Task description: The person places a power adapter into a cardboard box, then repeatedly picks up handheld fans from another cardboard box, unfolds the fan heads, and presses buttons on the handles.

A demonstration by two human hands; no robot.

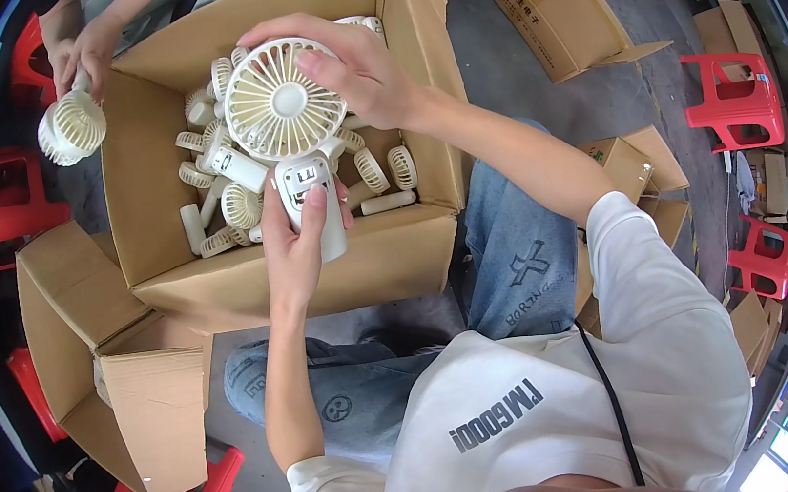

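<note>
A white handheld fan (289, 100) is held up in front of me, its round grille toward me and its handle pointing down. My left hand (290, 264) is wrapped around the handle, thumb on the front below a small panel with dark markings. At the upper right rim of the fan head, my right hand (365, 71) grips it, with one digit lying on the grille. Behind and below the fan is a large cardboard box (224, 301) with several similar white fans (242, 206) lying loose inside.
Another person's hands (91, 55) hold a second white fan (71, 126) at the upper left. An open carton (151, 394) stands at lower left and another carton (562, 9) at upper right. Red stools (741, 105) stand on both sides.
</note>
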